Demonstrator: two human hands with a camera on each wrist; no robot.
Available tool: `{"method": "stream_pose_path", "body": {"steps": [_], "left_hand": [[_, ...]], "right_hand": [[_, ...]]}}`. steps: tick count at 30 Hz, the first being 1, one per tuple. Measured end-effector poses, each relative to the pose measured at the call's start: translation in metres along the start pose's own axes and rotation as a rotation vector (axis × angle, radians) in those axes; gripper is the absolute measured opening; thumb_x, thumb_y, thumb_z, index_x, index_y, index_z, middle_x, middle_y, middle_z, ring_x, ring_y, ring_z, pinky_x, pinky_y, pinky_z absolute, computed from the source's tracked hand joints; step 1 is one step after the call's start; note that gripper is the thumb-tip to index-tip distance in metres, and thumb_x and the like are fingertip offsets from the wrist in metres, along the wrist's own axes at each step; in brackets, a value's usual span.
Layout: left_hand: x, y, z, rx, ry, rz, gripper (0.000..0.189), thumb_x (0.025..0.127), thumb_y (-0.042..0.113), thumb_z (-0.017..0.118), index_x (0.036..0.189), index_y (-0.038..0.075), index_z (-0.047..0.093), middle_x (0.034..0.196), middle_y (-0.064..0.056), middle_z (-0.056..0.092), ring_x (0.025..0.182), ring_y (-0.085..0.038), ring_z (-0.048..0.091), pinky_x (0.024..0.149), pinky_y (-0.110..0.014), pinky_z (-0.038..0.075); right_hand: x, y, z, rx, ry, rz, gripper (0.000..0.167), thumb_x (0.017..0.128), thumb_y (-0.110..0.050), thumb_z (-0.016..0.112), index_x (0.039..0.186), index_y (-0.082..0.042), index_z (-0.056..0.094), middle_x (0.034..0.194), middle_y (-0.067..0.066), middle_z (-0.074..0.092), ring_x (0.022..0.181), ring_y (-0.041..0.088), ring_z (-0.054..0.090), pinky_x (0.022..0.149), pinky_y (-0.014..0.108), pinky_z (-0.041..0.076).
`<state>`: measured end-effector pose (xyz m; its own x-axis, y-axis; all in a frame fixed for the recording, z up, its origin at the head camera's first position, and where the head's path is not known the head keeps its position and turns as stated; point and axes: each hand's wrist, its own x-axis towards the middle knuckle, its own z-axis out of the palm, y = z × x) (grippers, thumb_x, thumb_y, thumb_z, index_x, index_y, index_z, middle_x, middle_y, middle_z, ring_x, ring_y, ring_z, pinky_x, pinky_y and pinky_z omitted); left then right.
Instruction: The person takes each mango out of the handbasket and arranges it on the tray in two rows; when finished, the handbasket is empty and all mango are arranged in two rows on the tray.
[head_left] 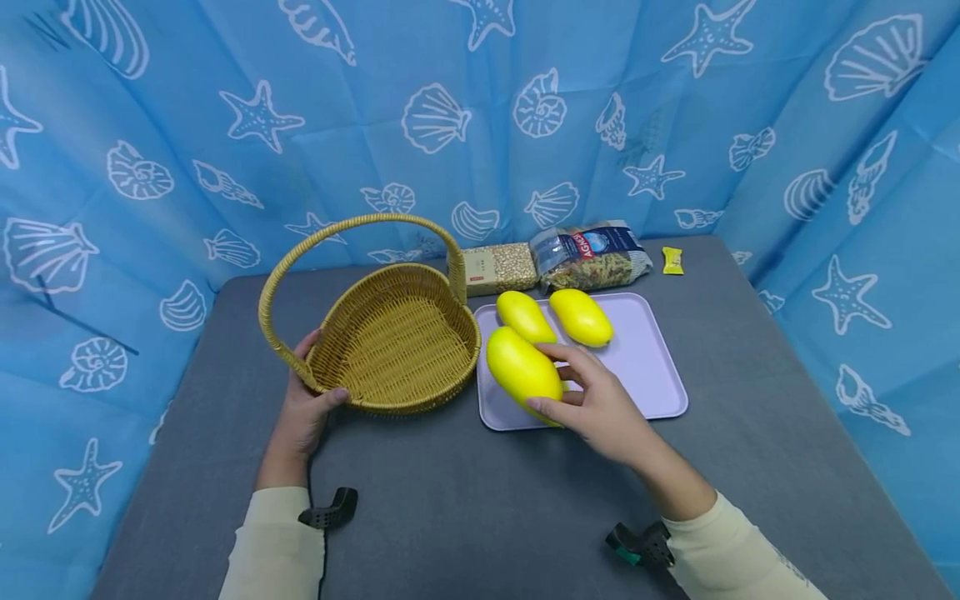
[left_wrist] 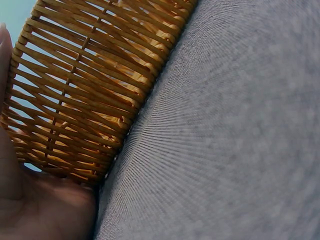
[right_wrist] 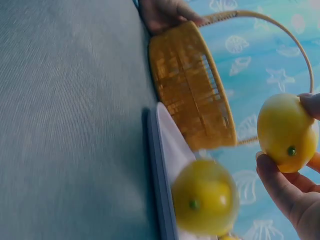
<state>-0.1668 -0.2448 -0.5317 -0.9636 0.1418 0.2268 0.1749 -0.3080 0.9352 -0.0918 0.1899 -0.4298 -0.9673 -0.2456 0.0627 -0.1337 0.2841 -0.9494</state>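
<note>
A wicker basket (head_left: 405, 350) with a tall arched handle stands on the table with nothing inside. My left hand (head_left: 306, 408) grips its rim at the near left, thumb over the edge, beside the handle's foot. Between thumb and fingers my right hand (head_left: 600, 408) holds a yellow mango (head_left: 521, 364), raised over the lilac tray (head_left: 648, 379). Two more mangoes lie on that tray, one at the back left (head_left: 525, 315) and one to its right (head_left: 581, 317). In the right wrist view the held mango (right_wrist: 285, 130) shows a small green stem spot and hangs clear of the tray.
Behind the tray sit a vacuum-packed block of pale beans or grains (head_left: 512, 265) and a bag of pasta (head_left: 588, 254). A small yellow wrapped sweet (head_left: 672, 260) lies at the back right. A blue shell-print curtain (head_left: 495, 108) surrounds the grey table (head_left: 465, 508).
</note>
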Motion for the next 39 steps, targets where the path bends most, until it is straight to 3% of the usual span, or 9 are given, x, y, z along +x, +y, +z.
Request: {"method": "stream_pose_path", "body": {"steps": [12, 22, 25, 31, 39], "left_hand": [[0.0, 0.0, 0.001, 0.003, -0.007, 0.005, 0.1, 0.094, -0.015, 0.079, 0.173, 0.014, 0.026, 0.172, -0.029, 0.022, 0.147, -0.043, 0.04, 0.103, -0.033, 0.052], [0.0, -0.001, -0.001, -0.007, -0.015, 0.013, 0.098, 0.094, -0.013, 0.079, 0.173, 0.014, 0.026, 0.172, -0.03, 0.02, 0.148, -0.043, 0.039, 0.103, -0.033, 0.052], [0.0, -0.001, -0.001, -0.002, -0.012, 0.011, 0.098, 0.095, -0.012, 0.079, 0.173, 0.014, 0.026, 0.172, -0.03, 0.021, 0.147, -0.042, 0.04, 0.103, -0.033, 0.052], [0.0, 0.0, -0.001, 0.0, -0.014, 0.01, 0.099, 0.094, -0.013, 0.079, 0.173, 0.014, 0.025, 0.172, -0.029, 0.021, 0.148, -0.043, 0.039, 0.104, -0.033, 0.051], [0.001, -0.002, -0.002, -0.012, -0.037, 0.03, 0.098, 0.095, -0.011, 0.079, 0.173, 0.013, 0.025, 0.172, -0.03, 0.02, 0.148, -0.044, 0.039, 0.104, -0.035, 0.052]], "right_hand": [[-0.021, 0.02, -0.044, -0.095, 0.122, 0.034, 0.064, 0.101, -0.009, 0.08, 0.157, 0.0, 0.05, 0.151, 0.02, 0.051, 0.123, 0.037, 0.059, 0.092, 0.021, 0.054], [-0.035, 0.04, -0.069, -0.165, 0.118, 0.103, 0.067, 0.104, -0.013, 0.078, 0.161, 0.0, 0.046, 0.159, 0.023, 0.044, 0.128, 0.046, 0.059, 0.088, 0.019, 0.053], [-0.035, 0.045, -0.073, -0.218, 0.096, 0.139, 0.067, 0.104, -0.017, 0.079, 0.161, 0.001, 0.046, 0.158, 0.023, 0.045, 0.128, 0.047, 0.059, 0.091, 0.026, 0.055], [-0.035, 0.054, -0.074, -0.298, 0.046, 0.159, 0.066, 0.105, -0.02, 0.078, 0.159, 0.0, 0.049, 0.153, 0.026, 0.048, 0.128, 0.051, 0.059, 0.098, 0.062, 0.054], [-0.033, 0.062, -0.073, -0.333, 0.045, 0.162, 0.065, 0.103, -0.021, 0.08, 0.156, 0.003, 0.051, 0.146, 0.028, 0.052, 0.126, 0.049, 0.059, 0.1, 0.066, 0.052]]}}
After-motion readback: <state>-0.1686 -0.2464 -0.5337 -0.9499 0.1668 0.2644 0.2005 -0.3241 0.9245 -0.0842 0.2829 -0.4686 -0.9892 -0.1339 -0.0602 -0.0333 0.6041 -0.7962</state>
